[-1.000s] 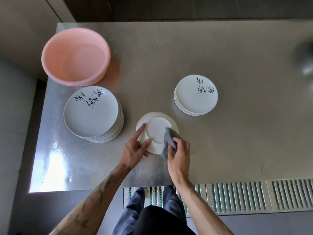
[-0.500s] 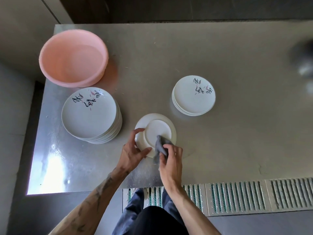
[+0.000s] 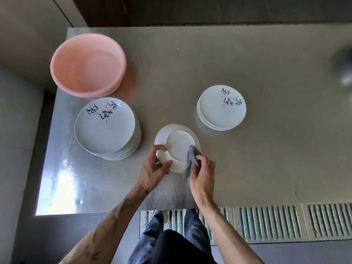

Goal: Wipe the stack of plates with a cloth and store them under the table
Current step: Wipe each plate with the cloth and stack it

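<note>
On the steel table [image 3: 266,149], a pink basin [image 3: 62,60] sits far left, with a tall stack of printed plates [image 3: 104,124] just in front of it. The left hand [image 3: 152,168] grips the near-left rim of one upturned plate [image 3: 177,141] near the table's front edge. The right hand [image 3: 203,176] pinches a grey cloth [image 3: 192,157] against its underside. A shorter stack [image 3: 222,107] stands farther right.

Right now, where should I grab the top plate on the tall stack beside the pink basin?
Probably pinch the top plate at its near-right rim, coming from your side: it lies flat, face up, rim exposed there, and the pink basin crowds the far edge.
</note>
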`<state>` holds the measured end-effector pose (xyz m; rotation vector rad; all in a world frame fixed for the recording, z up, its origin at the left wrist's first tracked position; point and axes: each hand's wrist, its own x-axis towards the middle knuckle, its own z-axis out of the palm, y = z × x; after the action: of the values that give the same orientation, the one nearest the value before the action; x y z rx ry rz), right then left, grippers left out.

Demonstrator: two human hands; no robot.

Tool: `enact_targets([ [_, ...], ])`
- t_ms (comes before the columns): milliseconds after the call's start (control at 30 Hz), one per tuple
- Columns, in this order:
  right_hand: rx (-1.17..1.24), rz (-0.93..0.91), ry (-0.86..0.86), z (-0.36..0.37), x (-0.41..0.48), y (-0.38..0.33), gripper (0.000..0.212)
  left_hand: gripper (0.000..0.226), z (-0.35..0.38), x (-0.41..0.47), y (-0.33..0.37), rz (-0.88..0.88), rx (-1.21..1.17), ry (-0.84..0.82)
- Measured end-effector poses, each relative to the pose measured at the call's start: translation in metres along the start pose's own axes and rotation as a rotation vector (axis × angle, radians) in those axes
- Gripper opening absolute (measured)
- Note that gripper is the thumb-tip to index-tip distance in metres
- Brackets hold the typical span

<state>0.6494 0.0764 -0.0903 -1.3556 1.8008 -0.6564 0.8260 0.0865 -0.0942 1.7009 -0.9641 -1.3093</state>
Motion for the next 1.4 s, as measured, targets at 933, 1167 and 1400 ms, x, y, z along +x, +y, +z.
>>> enact_targets([
  [933, 0.0, -0.021, 0.023, -0.036, 0.025, -0.019, 0.019, 0.043, 0.005, 0.036, 0.071, 0.215, -0.123, 0.174],
  [1167, -0.011, -0.019, 0.037, -0.049, 0.045, -0.017, 0.021, 0.019, 0.015, 0.079, 0.128, 0.364, 0.089, 0.176],
  [1400, 0.033, -0.019, 0.04, -0.055, 0.065, -0.017, 0.02, 0.017, 0.053, 0.117, 0.144, 0.496, 0.354, 0.116],
])
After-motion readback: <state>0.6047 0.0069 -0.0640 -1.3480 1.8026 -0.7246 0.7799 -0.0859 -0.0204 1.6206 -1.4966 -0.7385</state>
